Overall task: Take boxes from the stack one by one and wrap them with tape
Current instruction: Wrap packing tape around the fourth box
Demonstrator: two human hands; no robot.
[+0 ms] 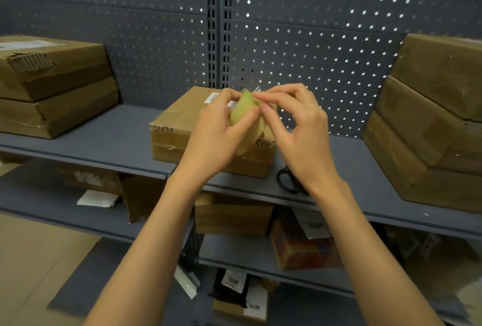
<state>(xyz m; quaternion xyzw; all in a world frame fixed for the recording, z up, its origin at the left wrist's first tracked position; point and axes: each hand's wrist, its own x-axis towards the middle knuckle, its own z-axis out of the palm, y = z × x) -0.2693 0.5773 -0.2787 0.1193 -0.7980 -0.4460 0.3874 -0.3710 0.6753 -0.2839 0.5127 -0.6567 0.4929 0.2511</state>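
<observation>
A brown cardboard box (173, 127) lies flat on the grey shelf (112, 140) in the middle. Above it I hold a yellowish roll of tape (242, 113). My left hand (217, 132) grips the roll from the left side. The thumb and forefinger of my right hand (300, 127) pinch at the roll's top edge. A stack of two taped boxes (52, 85) sits on the shelf at the left. Another stack of three boxes (433, 122) stands at the right.
Black-handled scissors (287, 182) lie on the shelf right of the middle box, partly behind my right wrist. A grey pegboard wall (300, 38) backs the shelf. Lower shelves hold loose cartons, papers and a red-orange box (300, 250).
</observation>
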